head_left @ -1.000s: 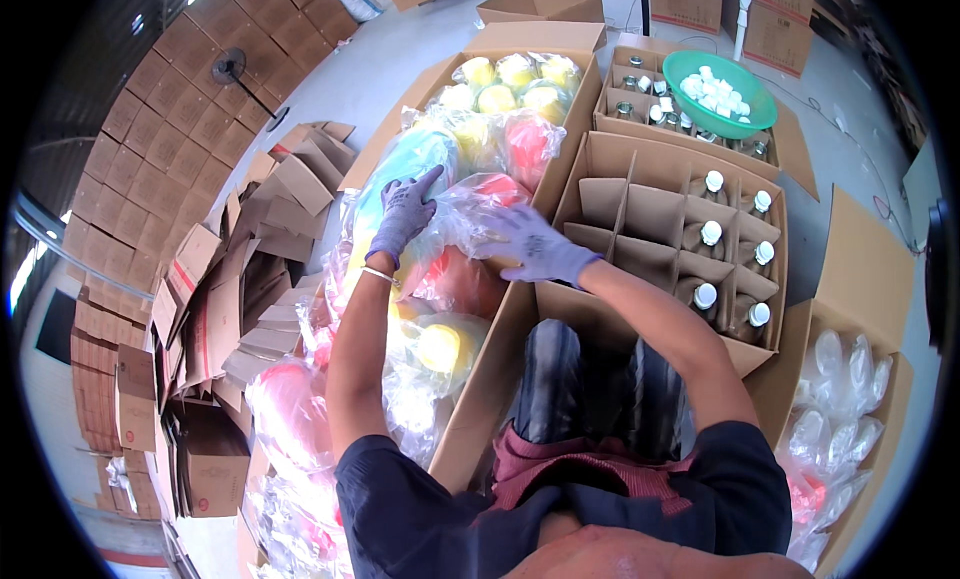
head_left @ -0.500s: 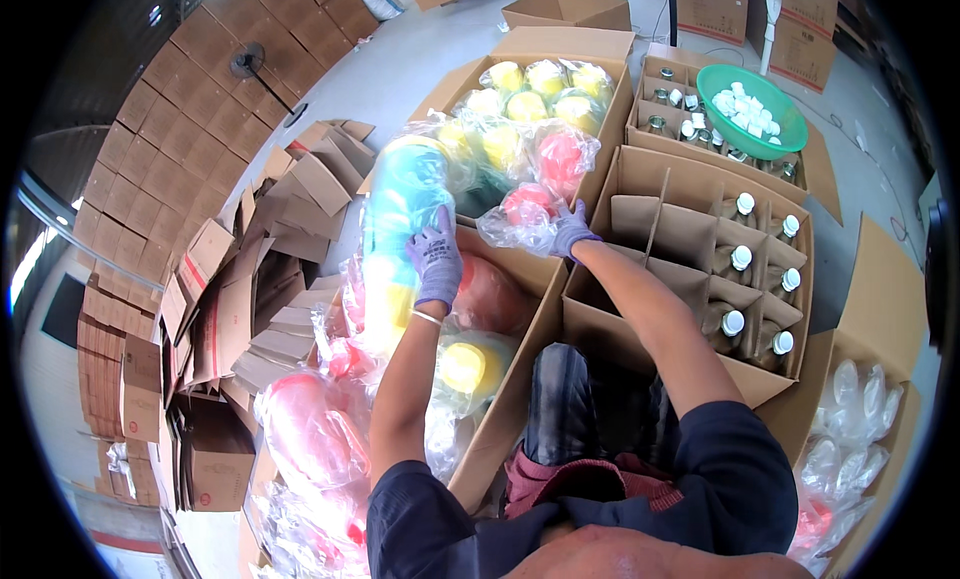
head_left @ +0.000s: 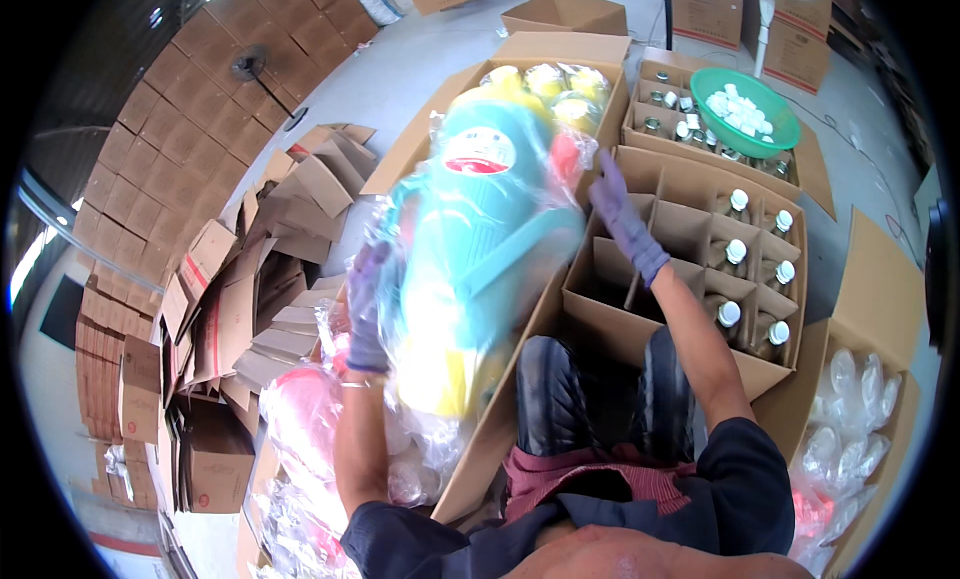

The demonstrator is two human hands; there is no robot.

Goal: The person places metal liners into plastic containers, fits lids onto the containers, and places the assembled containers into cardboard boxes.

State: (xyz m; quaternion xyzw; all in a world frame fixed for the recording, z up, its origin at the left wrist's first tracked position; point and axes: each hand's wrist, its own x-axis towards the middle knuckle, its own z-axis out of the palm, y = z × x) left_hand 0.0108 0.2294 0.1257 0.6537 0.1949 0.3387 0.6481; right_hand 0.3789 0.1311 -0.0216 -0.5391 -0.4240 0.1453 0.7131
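View from above, looking down over the person's knees. The left hand (head_left: 366, 304), in a purple glove, grips the left side of a large turquoise plastic toy bottle (head_left: 478, 229) wrapped in a clear plastic bag; its fingers are closed on the wrapping. The bottle is lifted and tilted, blurred, above a long cardboard box (head_left: 470, 479) that holds more bagged toys in yellow (head_left: 545, 82) and pink (head_left: 300, 419). The right hand (head_left: 622, 217), also in a purple glove, is raised just beside the bottle's right side, fingers spread wide and straight; whether it touches the wrapping cannot be told.

To the right, a divided carton (head_left: 690, 269) stands open in front of the knees: white-capped bottles (head_left: 735, 254) fill its right-hand cells, while the left-hand cells appear unfilled. Behind it, a second carton (head_left: 810, 169) holds small jars (head_left: 665, 104) and carries a green bowl (head_left: 748, 99) of white caps. At the far right, a box (head_left: 880, 309) contains clear plastic bottles (head_left: 850, 419). Flattened cardboard boxes (head_left: 250, 279) lie heaped on the floor to the left, with stacked cartons (head_left: 190, 129) along the wall beyond.
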